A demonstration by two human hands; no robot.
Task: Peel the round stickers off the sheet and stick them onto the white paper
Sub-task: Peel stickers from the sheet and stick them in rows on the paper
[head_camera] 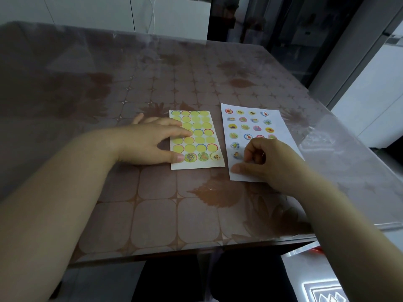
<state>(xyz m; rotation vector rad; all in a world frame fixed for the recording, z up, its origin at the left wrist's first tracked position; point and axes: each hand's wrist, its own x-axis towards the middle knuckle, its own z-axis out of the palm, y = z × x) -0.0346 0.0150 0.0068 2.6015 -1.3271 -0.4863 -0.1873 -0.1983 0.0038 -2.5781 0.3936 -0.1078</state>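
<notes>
While most of the sheet (209, 166) shows only bare yellow circles, three printed stickers (203, 156) can be seen in its bottom row, so the task is judged to be close to its end. The sheet lies flat on the table (152, 214) and is pinned there by the left hand (150, 140), whose fingers are laid out straight and slightly spread across its left half, with the thumb set at the lower left corner; a fourth sticker may be hidden under that thumb, but this cannot be told. Just beside the sheet, to the right, the paper (283, 120) is lying with rows of placed stickers (245, 127) over its upper part. The right hand (268, 158) is held over the lower part of the paper with its fingers curled in towards the palm and its thumb (236, 169) stretched out flat onto the paper near the lower left edge. Whether a sticker is pinched or pressed under the curled fingers cannot be told, since the spot is covered by the hand. The step in hand is judged to be the sticking down of one sticker in the lower rows. For the next move, an edge of one of the bottom-row stickers would need to be lifted with a fingernail while the sheet is kept pinned, and bare paper below the filled rows would need to be chosen.
</notes>
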